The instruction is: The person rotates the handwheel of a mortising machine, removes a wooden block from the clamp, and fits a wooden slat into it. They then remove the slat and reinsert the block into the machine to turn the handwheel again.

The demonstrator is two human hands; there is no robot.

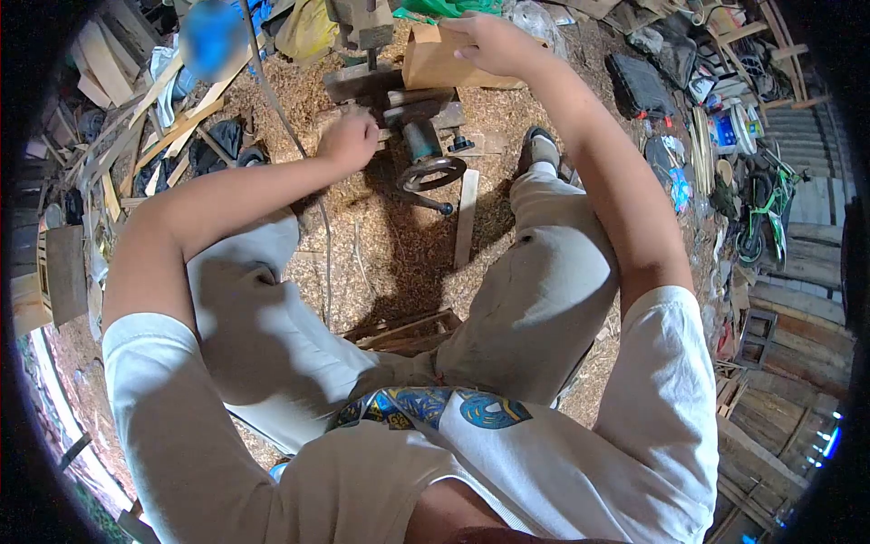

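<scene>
A drill-press-like machine with a dark metal vise and a round handwheel stands in front of me. My left hand is at the vise's left side, fingers curled and slightly blurred; what they hold, if anything, is hidden. To the right of the machine's upright metal part, a light brown wooden board sits tilted behind the vise. Over the board's upper edge lies my right hand, thumb on the near side and fingers pointing left, gripping it.
Wood shavings cover the ground. A cable runs down left of the machine, and a wooden strip lies to its right. Scrap wood is piled at left. A black case and a small green bicycle are at right.
</scene>
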